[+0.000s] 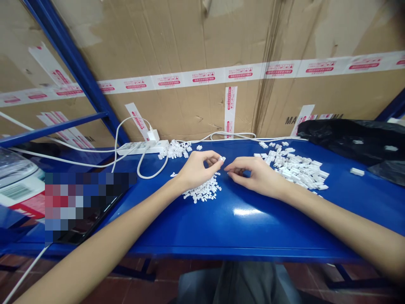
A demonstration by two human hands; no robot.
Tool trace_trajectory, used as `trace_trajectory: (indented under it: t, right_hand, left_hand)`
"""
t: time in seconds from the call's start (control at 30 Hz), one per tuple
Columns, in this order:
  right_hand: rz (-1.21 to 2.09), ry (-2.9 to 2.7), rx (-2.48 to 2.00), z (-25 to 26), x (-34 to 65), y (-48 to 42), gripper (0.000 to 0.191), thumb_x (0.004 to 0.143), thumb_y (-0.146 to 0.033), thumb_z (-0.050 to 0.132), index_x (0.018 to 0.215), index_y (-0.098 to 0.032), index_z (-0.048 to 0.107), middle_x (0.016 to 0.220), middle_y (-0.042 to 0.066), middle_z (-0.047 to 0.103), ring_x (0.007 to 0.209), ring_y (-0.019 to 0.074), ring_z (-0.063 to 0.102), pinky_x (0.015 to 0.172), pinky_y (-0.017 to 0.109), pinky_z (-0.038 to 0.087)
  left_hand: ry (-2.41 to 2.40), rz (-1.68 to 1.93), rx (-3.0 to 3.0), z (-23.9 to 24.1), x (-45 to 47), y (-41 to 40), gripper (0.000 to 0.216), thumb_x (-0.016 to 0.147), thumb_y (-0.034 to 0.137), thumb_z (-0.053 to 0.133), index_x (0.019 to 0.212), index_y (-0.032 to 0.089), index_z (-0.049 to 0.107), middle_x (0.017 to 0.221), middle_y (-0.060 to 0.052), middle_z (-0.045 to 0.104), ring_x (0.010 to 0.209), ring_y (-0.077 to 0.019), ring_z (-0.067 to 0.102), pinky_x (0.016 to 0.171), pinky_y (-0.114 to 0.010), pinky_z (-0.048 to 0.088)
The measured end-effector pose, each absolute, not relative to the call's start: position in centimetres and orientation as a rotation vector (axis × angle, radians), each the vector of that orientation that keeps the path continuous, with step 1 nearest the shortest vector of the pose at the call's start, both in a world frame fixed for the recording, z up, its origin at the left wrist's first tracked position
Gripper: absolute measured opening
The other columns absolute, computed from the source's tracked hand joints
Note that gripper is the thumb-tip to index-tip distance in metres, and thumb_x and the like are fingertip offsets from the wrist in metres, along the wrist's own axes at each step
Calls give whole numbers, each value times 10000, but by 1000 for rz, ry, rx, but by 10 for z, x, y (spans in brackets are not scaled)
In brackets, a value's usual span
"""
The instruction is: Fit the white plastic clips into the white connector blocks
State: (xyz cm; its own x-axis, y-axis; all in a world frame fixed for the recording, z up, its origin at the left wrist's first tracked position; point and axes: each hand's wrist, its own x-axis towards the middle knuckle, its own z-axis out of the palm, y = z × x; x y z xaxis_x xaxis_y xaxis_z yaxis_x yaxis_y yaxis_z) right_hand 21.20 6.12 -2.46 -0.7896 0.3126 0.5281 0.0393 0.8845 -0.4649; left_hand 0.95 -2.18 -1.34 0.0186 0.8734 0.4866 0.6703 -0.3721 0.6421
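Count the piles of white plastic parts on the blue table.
3 piles: back pile by the power strip; middle pile under the left hand, which pinches a white part; right pile beyond the right hand. The hands may hide more.

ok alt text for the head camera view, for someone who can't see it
A person's left hand pinches a small white piece above a blue table, the right hand close beside it. A small pile of white pieces lies under the left hand, a larger pile to the right; a white power strip, black bag and cardboard boxes sit behind.
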Motion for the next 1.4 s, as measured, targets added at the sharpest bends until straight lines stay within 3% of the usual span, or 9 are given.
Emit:
trace_trajectory:
  t: [0.1, 0.23, 0.53, 0.73, 1.03, 1.4]
  right_hand:
    - [515, -2481, -274, -25, 211, 58, 245, 917, -121, 572, 1064, -171, 762, 850, 41, 691, 674, 140, 635, 653, 283, 508]
    - [464, -2523, -301, -24, 209, 56, 254, 917, -94, 547, 1001, -168, 775, 878, 63, 694, 760, 169, 660, 712, 304, 516]
    - [888, -2398, -406, -20, 213, 64, 99, 887, -219, 662, 886, -171, 749, 912, 59, 736, 750, 170, 713, 717, 305, 580]
    - [921, -2318, -494, -19, 216, 65, 115, 875, -266, 701, 907, -193, 784, 863, 45, 788, 769, 200, 747, 747, 337, 599]
    - [452, -2109, -239, -11, 216, 54, 62, 888, -190, 728, 854, -219, 770, 983, 49, 801, 904, 209, 755, 828, 352, 604]
    - [286, -2023, -139, -10, 216, 49, 95, 922, -212, 707, 870, -255, 774, 1039, 63, 802, 945, 226, 760, 852, 410, 627]
  left_hand:
    - [1608, 1272, 2073, -14, 9, -21, 168, 914, 295, 664, 895, 150, 747, 782, -38, 755, 733, -155, 684, 707, -291, 513]
    - [1624, 1277, 2085, -15, 9, -21, 184, 917, 316, 660, 892, 153, 741, 796, -39, 755, 734, -156, 676, 705, -292, 510]
    - [1637, 1286, 2078, -14, 8, -22, 178, 912, 308, 662, 880, 151, 739, 770, -37, 746, 713, -153, 674, 696, -294, 509]
    - [1600, 1308, 1947, -11, 10, -23, 200, 907, 336, 674, 889, 150, 744, 806, -58, 770, 749, -164, 703, 735, -299, 540]
    - [1509, 1255, 1720, -1, 13, -27, 226, 881, 355, 702, 867, 137, 760, 754, -71, 763, 574, -106, 590, 568, -241, 470]
    - [1264, 1308, 1615, 1, 20, -27, 241, 844, 386, 743, 841, 148, 783, 806, -88, 775, 595, -113, 571, 650, -278, 508]
